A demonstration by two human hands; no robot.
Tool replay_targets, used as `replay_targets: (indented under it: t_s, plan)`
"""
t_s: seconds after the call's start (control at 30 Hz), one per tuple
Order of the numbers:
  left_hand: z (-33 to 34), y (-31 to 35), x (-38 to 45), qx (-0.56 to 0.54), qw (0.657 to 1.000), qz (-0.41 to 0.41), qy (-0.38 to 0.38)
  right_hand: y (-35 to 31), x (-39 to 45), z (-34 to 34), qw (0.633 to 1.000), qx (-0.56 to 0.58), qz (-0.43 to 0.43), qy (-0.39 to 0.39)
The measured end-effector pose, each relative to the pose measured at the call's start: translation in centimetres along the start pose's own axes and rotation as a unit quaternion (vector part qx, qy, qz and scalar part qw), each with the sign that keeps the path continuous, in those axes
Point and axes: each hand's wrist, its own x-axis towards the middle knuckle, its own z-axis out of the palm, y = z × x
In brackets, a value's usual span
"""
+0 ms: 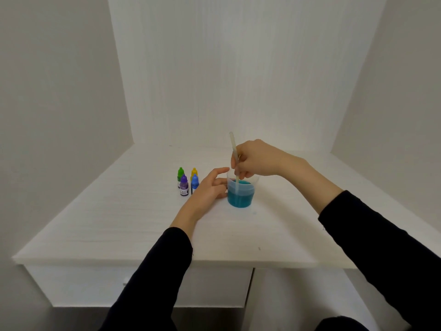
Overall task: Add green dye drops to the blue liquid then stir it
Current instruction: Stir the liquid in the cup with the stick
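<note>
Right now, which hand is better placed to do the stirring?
Right. The right hand already grips the stir stick, whose lower end sits in the blue liquid; the left hand rests against the cup.

Teal-blue liquid [239, 196], pale cream stirring rod [234, 149], dropper bottles — green [181, 174], yellow [194, 171], purple [184, 185], blue [195, 181] — white table [119, 223], black sleeves [381, 247]
</note>
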Motion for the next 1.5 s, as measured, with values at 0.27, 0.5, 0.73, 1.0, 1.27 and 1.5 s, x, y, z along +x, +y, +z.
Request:
replay_targets:
  t_s: [0.27, 0.5, 0.73, 1.0, 1.27, 1.5]
  plan:
    - [0.1, 0.1, 0.0, -0.006, 1.000, -0.003, -0.002, 1.4, 1.2, 1.7, 0.993, 0.061, 0.002, 0.105]
    - [0.1, 0.1, -0.1, -0.006, 1.000, -0.002, -0.003, 3.6, 0.8, 0.8, 0.991, 0.003, 0.029, 0.131]
    - [0.1, 0.2, -0.1, 0.002, 1.000, -0.001, -0.002, 5.3, 0.2, 0.1, 0.989, 0.067, 0.046, 0.120]
    - [0.1, 0.3, -0.4, -0.012, 1.000, 0.003, -0.002, 6.5, 0.0, 0.9, 0.969, 0.186, 0.062, 0.147]
    - [0.2, 0.5, -0.4, -0.009, 1.000, 0.006, -0.003, 7.2, -0.2, 0.9, 0.963, 0.219, 0.080, 0.135]
    - [0.2, 0.4, -0.4, -0.007, 1.000, 0.006, -0.001, 7.7, -0.4, 1.3, 0.955, 0.255, 0.097, 0.119]
